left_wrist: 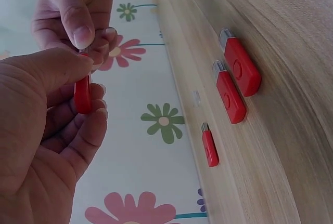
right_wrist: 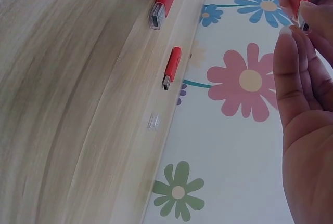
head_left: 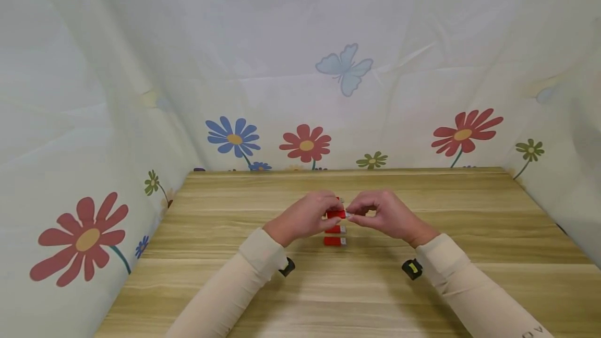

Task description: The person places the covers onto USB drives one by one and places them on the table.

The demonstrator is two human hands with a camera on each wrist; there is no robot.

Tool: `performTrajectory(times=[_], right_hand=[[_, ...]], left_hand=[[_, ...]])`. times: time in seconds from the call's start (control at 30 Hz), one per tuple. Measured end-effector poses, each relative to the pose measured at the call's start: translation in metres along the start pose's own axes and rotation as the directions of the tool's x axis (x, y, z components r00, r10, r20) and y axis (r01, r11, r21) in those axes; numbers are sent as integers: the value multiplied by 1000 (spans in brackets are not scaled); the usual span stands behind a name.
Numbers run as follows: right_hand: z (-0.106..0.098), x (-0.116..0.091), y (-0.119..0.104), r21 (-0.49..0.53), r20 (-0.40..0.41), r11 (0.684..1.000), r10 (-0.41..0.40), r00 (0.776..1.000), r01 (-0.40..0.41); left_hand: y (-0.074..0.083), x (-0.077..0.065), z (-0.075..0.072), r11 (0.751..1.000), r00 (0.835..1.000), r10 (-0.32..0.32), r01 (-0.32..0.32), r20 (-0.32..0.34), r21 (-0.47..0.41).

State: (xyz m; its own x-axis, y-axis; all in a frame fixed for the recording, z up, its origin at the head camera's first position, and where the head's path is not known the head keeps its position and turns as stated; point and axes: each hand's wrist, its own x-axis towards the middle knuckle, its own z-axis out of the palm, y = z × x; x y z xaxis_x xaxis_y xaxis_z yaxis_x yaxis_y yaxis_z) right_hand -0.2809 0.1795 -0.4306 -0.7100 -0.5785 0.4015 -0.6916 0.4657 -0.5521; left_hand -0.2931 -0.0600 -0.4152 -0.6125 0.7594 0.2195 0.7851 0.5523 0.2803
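My left hand grips a red USB stick by its body, between thumb and fingers, above the table. At the stick's silver connector end, the thumb and fingertips of my right hand pinch it; they partly hide whether a clear cap is on it. Below, two red USB sticks with clear caps lie side by side. Farther back lies another red USB stick with its metal connector bare. A small loose clear cap rests on the wood near it.
The wood-grain table reaches back to a pale cloth printed with flowers and a butterfly. Cloth also hangs along the left and right sides. Small black devices sit at both wrists.
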Motion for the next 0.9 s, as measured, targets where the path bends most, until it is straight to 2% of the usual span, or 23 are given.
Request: performTrajectory(times=[0.57, 0.9], right_hand=[[0, 4, -2, -17, -27, 1000, 4, 1000, -5], [0, 4, 0, -2, -46, 1000, -11, 999, 11]], left_hand=[[5, 0, -8, 995, 1000, 14, -16, 19, 96], [2, 2, -6, 995, 1000, 28, -27, -3, 94]])
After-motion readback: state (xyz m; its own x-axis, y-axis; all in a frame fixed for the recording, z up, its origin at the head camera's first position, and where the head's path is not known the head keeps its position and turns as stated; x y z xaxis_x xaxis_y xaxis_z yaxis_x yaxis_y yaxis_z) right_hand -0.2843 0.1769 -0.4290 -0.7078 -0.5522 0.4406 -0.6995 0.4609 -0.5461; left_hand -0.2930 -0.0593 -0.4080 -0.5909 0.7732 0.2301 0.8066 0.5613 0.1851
